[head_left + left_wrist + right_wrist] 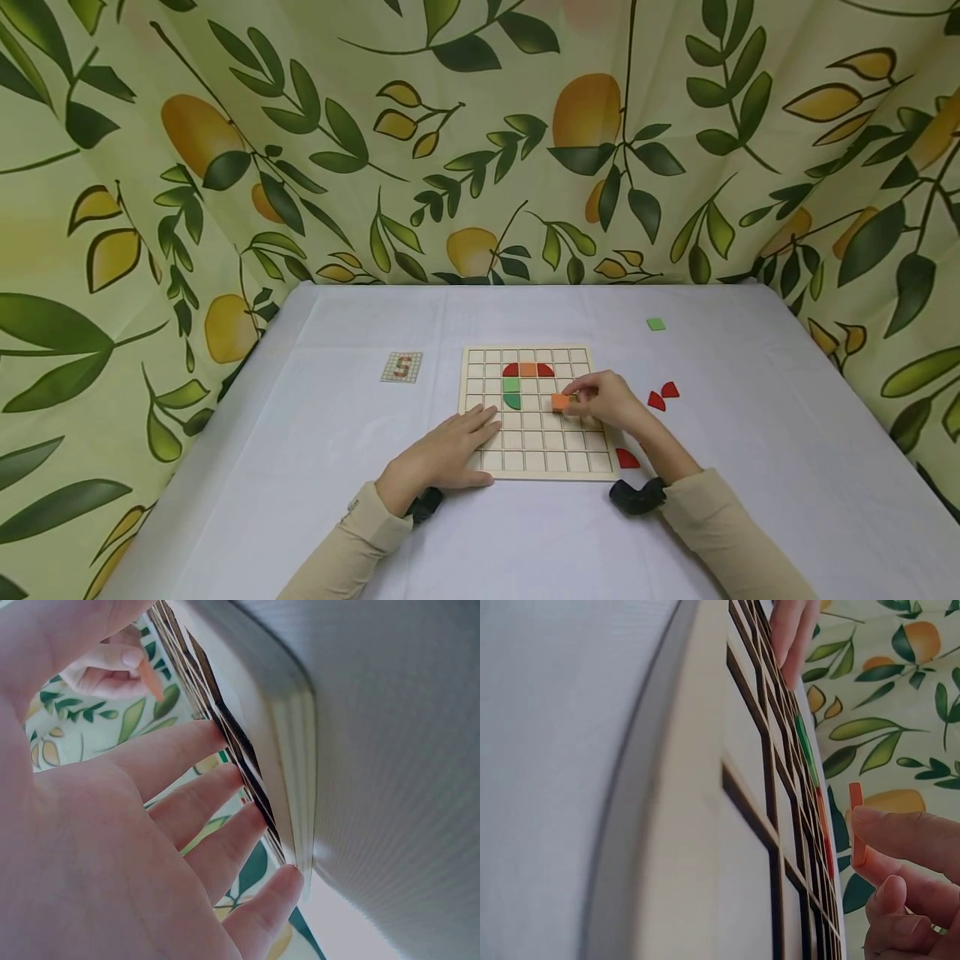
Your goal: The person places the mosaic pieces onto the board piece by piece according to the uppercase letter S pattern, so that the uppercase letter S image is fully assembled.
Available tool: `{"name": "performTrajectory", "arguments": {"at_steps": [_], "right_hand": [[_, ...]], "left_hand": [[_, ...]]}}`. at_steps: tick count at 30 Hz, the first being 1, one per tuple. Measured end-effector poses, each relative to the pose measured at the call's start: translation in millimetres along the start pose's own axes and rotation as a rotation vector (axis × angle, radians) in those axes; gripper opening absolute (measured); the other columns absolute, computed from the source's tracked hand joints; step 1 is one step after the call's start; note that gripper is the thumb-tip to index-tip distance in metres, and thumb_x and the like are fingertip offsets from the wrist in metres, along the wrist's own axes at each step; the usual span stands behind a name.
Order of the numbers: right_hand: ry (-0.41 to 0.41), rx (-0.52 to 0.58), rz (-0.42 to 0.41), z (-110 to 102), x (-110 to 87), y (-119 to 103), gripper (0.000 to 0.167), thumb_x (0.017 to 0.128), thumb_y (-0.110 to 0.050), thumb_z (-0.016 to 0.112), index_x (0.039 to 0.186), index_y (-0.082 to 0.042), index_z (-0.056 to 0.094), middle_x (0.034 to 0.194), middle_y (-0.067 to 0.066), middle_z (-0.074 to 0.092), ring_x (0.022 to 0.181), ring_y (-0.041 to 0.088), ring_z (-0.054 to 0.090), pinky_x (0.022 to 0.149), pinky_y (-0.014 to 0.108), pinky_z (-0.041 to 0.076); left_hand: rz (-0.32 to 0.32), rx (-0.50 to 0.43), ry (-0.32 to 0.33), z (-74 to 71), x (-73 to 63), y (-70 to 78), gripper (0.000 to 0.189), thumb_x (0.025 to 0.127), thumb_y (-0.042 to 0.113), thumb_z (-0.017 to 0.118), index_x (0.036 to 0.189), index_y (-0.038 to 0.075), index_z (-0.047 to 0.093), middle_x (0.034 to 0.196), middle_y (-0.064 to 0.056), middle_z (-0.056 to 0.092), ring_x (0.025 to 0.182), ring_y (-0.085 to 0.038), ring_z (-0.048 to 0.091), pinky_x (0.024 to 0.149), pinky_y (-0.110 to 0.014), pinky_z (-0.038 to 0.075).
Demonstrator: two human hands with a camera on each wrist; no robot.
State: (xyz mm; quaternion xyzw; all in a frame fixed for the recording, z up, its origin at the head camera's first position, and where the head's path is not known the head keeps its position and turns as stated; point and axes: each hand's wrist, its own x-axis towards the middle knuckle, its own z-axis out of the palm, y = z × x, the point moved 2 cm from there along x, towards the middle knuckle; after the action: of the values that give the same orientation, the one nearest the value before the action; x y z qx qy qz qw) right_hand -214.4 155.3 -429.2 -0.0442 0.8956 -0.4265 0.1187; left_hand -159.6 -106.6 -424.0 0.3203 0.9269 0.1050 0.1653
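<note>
A wooden grid board (540, 463) lies on the table, divided into square cells. In its upper left part sit a red quarter-circle (512, 369), an orange square (528, 369), another red quarter-circle (545, 370), a light green square (511, 384) and a dark green quarter-circle (512, 401). My right hand (603, 398) pinches an orange square tile (857, 825) between thumb and fingers, held above the board's right half. My left hand (448, 450) rests on the board's left edge with fingers extended; in the left wrist view its fingertips touch the board's side.
Left of the board lies a small pattern card (402, 367) with an S-like figure. To the right are two red quarter-circles (657, 401), a light green square (656, 324) farther back, and a red piece (627, 458) by the board's lower right corner. A leaf-patterned curtain (480, 167) encloses the table.
</note>
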Motion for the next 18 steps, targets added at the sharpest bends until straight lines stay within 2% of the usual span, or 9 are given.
{"name": "performTrajectory", "arguments": {"at_steps": [18], "right_hand": [[-0.001, -0.017, -0.037, 14.7, 5.1, -9.9, 0.026, 0.077, -0.011, 0.078, 0.100, 0.001, 0.073, 0.064, -0.002, 0.044, 0.063, 0.013, 0.042, 0.053, 0.021, 0.032]], "left_hand": [[0.005, 0.002, 0.000, 0.8, 0.4, -0.4, 0.076, 0.087, 0.039, 0.069, 0.149, 0.011, 0.036, 0.161, -0.007, 0.028, 0.151, -0.027, 0.025, 0.121, -0.048, 0.029]]}}
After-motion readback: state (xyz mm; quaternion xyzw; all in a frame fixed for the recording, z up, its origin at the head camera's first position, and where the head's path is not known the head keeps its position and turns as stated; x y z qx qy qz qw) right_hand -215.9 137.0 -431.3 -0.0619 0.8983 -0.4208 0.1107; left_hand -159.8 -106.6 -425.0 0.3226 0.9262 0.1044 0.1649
